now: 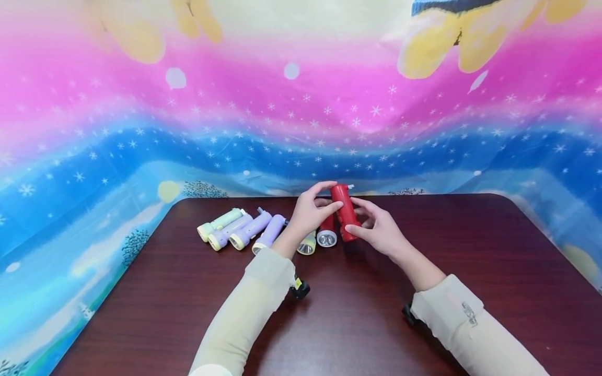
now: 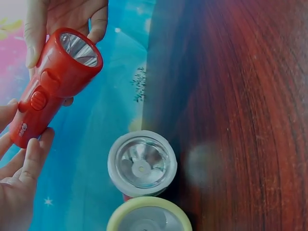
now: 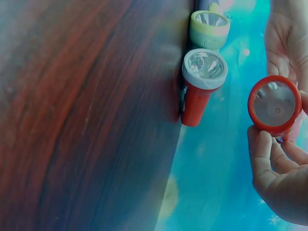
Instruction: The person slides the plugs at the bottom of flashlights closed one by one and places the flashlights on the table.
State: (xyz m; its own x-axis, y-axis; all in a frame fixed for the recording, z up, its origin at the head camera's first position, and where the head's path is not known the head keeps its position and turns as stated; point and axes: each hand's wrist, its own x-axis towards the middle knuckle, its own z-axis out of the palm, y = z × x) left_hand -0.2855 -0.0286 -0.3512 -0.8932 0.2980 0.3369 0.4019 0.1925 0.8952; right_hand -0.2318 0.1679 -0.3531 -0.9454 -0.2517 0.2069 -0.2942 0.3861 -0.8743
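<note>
Both hands hold a red flashlight (image 1: 345, 214) just above the table. My left hand (image 1: 312, 210) grips its tail end, where a small pale plug or tab sticks out. My right hand (image 1: 382, 230) pinches the head end between thumb and fingers. A slide switch on the red body and the clear lens show in the left wrist view. Beside it lies another red flashlight (image 3: 196, 103) with a white rim, lens toward me. Left of that, partly behind my left wrist, is a flashlight with a yellow rim (image 1: 307, 246).
Farther left, a pale green flashlight (image 1: 221, 223) and several lilac ones (image 1: 253, 228) lie side by side on the dark brown wooden table (image 1: 338, 329). A colourful printed curtain (image 1: 263, 115) hangs behind the table. Both wrists wear small black cameras (image 1: 300, 288).
</note>
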